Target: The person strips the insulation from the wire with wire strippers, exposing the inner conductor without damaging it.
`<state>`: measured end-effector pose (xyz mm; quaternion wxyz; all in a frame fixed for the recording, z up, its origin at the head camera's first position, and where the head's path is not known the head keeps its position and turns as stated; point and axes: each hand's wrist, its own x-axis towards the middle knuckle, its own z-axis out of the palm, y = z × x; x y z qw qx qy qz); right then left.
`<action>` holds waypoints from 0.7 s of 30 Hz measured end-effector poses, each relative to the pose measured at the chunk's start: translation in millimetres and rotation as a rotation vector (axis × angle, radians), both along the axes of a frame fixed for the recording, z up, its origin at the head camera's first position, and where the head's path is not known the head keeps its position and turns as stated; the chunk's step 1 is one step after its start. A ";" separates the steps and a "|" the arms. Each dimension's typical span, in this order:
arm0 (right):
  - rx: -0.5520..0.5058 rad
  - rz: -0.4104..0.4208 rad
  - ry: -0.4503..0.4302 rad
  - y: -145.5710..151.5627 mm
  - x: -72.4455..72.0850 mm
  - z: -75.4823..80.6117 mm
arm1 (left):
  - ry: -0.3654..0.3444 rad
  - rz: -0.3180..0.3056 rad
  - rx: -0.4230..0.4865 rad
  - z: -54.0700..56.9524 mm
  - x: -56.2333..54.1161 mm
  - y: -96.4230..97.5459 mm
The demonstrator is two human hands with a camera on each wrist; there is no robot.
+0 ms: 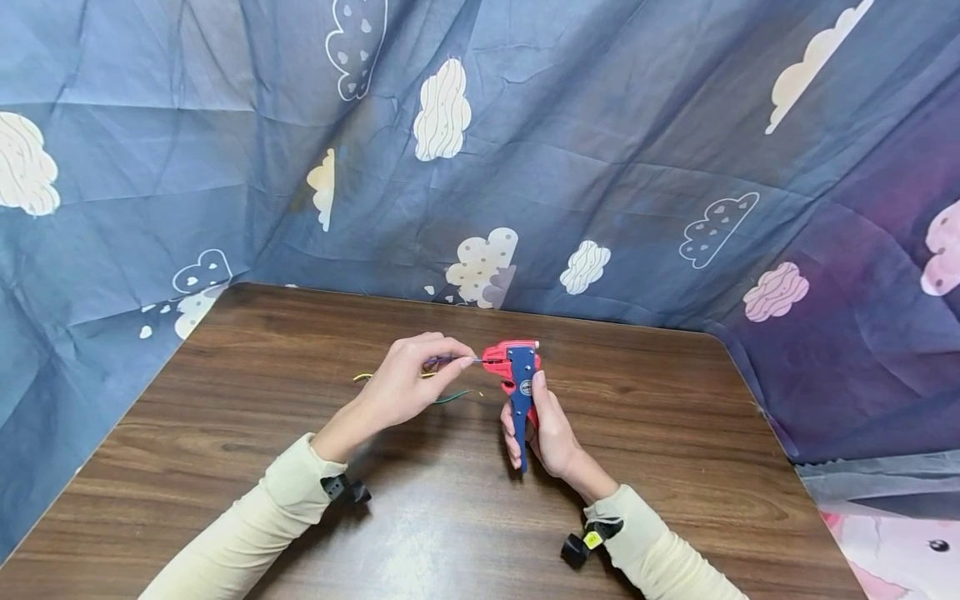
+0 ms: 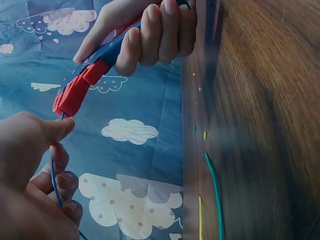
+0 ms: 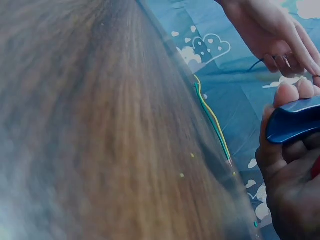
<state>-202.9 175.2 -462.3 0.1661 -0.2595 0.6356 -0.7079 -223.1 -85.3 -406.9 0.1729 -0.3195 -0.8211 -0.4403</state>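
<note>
Gripped in my right hand (image 1: 553, 429) is a red and blue wire stripper (image 1: 521, 400), held upright above the table with its red head toward the left. My left hand (image 1: 408, 379) pinches a blue wire (image 2: 54, 182) between thumb and forefinger. The wire's end enters the stripper's red head, and its rest trails down past the curled fingers in the left wrist view. Whether the jaws bite on the wire is hidden. A green wire (image 2: 215, 185) and a yellow wire (image 2: 201, 215) lie on the table beneath the left hand.
Small bits of yellow insulation (image 2: 205, 135) and green insulation (image 2: 195, 128) lie near the green wire's end. The brown wooden table (image 1: 645, 400) meets a blue cloud-patterned cloth (image 1: 570, 167) at its back and sides. Each sleeved wrist carries a small black camera.
</note>
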 end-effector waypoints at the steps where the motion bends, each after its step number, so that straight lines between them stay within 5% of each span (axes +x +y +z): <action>1: 0.000 -0.009 0.009 -0.4 0.6 0.6 | -0.008 -0.001 0.003 0.2 0.3 0.2; 21: -0.068 0.164 -0.173 3.5 -4.0 -13.2 | -0.005 0.041 -0.031 -2.4 -0.1 0.8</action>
